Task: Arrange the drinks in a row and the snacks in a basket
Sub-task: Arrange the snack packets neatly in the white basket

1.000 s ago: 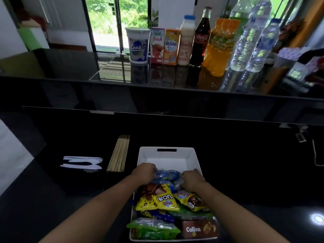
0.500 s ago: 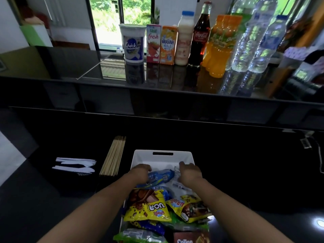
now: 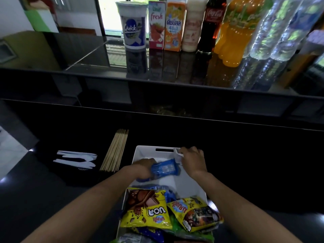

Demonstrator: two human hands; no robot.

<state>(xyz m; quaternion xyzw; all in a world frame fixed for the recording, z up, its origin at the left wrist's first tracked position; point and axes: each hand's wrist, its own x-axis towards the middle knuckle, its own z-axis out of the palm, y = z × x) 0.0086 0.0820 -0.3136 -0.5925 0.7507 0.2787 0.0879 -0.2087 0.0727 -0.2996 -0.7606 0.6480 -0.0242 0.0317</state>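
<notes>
**Snack basket, both hands inside**

1. We find the white basket (image 3: 138,155) at lower centre, on the dark desk (image 3: 254,172).
2. The left hand (image 3: 144,166) grips a blue packet (image 3: 166,168) over the basket's bare far half.
3. The right hand (image 3: 193,159) pinches a white wrapper (image 3: 178,153) at the far rim.
4. We count yellow packets (image 3: 149,210) heaped in the near half.
5. Drinks (image 3: 175,27) stand in a row across the top.
6. Skewers (image 3: 115,149) and cutlery (image 3: 77,159) lie left of the basket.
</notes>
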